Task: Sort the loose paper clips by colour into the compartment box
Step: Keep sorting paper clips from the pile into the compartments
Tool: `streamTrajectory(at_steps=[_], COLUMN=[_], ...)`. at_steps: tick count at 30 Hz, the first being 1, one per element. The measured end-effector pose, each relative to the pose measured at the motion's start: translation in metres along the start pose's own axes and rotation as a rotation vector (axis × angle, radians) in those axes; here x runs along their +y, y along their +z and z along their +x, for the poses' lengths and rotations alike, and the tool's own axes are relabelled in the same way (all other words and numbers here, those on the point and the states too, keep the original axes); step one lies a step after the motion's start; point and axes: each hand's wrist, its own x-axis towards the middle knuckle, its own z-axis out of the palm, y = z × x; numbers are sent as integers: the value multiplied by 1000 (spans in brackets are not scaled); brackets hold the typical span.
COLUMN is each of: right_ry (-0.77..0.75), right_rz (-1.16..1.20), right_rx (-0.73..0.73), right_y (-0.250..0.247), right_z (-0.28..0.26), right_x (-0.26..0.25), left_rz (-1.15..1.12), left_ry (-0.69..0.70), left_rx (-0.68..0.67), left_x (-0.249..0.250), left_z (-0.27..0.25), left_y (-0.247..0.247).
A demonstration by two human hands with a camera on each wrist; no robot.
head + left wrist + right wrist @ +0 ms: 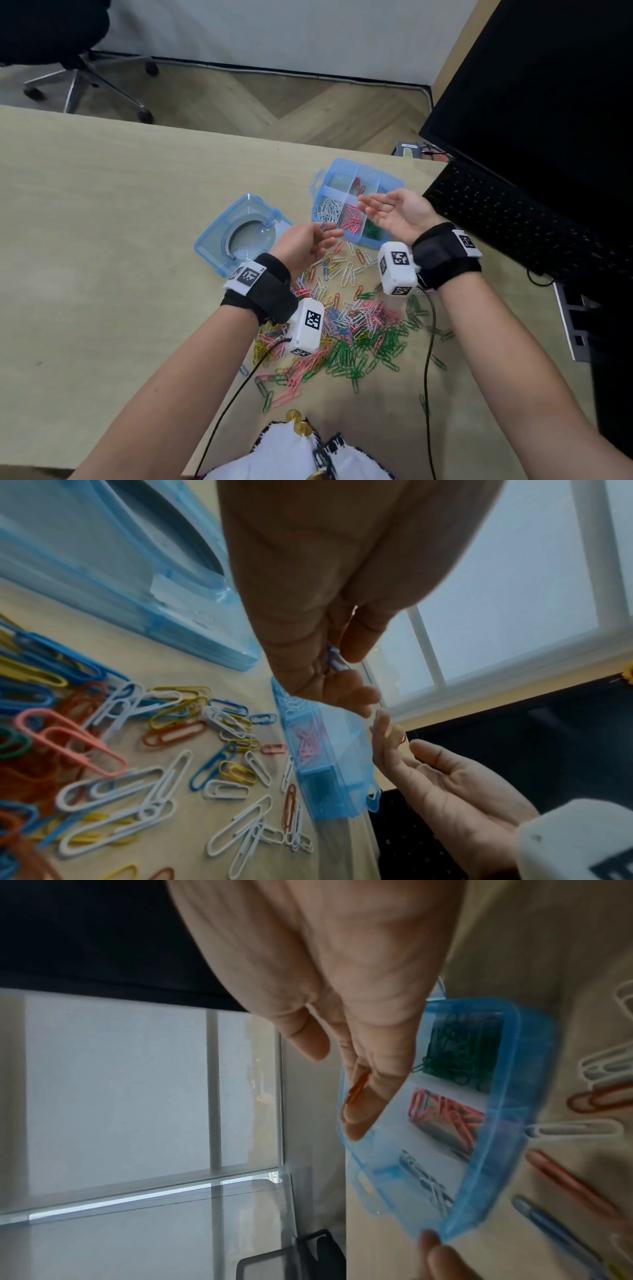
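The blue compartment box (388, 186) stands open on the desk, with white, pink and green clips in its near row and red ones (358, 184) behind. My right hand (368, 205) hovers palm-up over the box; an orange clip (358, 1088) is pinched between its fingers. My left hand (325, 234) sits just left of the box's near corner and pinches a blue clip (337, 662) between thumb and fingers. The loose pile of mixed clips (356, 329) lies on the desk below both wrists.
The box's blue lid (219, 240) lies to the left of the box. A black keyboard (513, 219) and monitor (548, 85) stand at the right. An office chair (68, 51) is beyond the desk's far edge. Camera cables (426, 359) trail across the pile.
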Motion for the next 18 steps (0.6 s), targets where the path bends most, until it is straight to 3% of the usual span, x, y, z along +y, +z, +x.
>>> streamTrajectory(at_steps=[7,13,18], right_ry=[-154,-279,-365], right_rz=[-160,-371,-538], right_rx=[-35,108,206], right_y=[-17,-22,1], right_z=[1,11,26], right_x=[-1,0,-8], left_rz=[-108,-36,35], left_ry=[7,100,130], left_rx=[-70,-10,49], left_x=[2,-2,-4], left_z=[1,2,6], left_y=[2,-3,-4])
